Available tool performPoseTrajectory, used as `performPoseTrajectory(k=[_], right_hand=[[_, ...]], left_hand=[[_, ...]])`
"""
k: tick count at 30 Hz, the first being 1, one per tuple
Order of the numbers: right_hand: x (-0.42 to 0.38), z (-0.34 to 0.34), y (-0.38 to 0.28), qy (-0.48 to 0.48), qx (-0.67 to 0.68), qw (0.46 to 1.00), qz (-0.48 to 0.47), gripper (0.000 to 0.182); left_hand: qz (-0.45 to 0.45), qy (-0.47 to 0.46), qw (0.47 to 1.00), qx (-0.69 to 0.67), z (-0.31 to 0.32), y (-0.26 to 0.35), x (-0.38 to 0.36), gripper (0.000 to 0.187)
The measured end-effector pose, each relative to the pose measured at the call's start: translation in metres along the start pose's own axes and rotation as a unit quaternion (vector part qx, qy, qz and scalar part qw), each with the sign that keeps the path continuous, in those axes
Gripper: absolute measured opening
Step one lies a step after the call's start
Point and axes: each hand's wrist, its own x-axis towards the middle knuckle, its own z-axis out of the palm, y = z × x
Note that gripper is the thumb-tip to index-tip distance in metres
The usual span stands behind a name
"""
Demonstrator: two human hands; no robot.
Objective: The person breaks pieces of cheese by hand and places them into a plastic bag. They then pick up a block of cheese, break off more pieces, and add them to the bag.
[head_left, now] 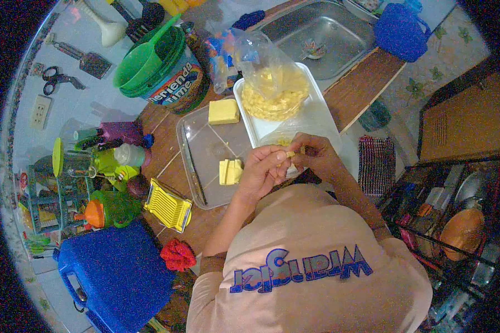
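Note:
My left hand (265, 167) and my right hand (315, 155) meet at the near end of a white tray (244, 111). Their fingertips pinch a small yellow piece (289, 155), perhaps cheese. Just beneath them a thin plastic bag (303, 135) lies on the tray, partly hidden by my hands. Farther back on it rests a clear bag of yellow pieces (275, 97). To the left, a shallow clear plastic tray (208, 145) carries a whole yellow block (224, 111), a smaller cut block (230, 172) and a long dark knife (193, 172) along its left side.
A yellow slicer (168, 205), red cloth (178, 255) and blue jug (114, 272) stand left. Behind are a labelled bucket (178, 83) with a green dipper (153, 53) and a steel sink (339, 33). Dish racks (428, 233) are at right.

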Motion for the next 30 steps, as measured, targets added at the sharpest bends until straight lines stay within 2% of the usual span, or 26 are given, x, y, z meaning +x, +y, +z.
performPoseTrajectory(k=[6, 9, 12, 15, 18, 21, 27, 30], right_hand=[[0.000, 0.000, 0.000, -0.002, 0.024, 0.999, -0.023, 0.013], [0.001, -0.001, -0.001, 0.016, 0.019, 0.999, -0.035, 0.014], [0.001, -0.004, -0.010, 0.048, -0.019, 0.998, -0.018, 0.016], [0.004, -0.011, -0.013, 0.069, -0.143, 0.987, 0.019, 0.014], [0.007, -0.020, 0.009, 0.071, -0.247, 0.966, -0.012, 0.015], [0.007, -0.023, 0.016, 0.060, -0.308, 0.949, 0.013, 0.018], [0.009, -0.020, 0.007, 0.056, -0.337, 0.940, 0.008, 0.025], [0.013, -0.023, 0.007, 0.071, -0.299, 0.951, 0.032, 0.026]], left_hand=[[0.000, -0.018, 1.000, -0.003, -0.005, -0.001, 0.001, 0.021], [-0.001, 0.008, 1.000, 0.009, -0.003, -0.001, 0.001, 0.021], [0.015, 0.036, 0.999, 0.010, -0.004, -0.001, 0.000, 0.021], [0.028, 0.077, 0.997, 0.001, -0.011, 0.004, -0.002, 0.020], [0.065, 0.131, 0.989, 0.019, -0.022, 0.006, -0.007, 0.021], [0.070, 0.134, 0.988, -0.012, -0.027, 0.012, -0.010, 0.022], [0.081, 0.159, 0.984, -0.021, -0.032, 0.014, -0.013, 0.022], [0.085, 0.172, 0.981, 0.013, -0.033, 0.014, -0.014, 0.022]])
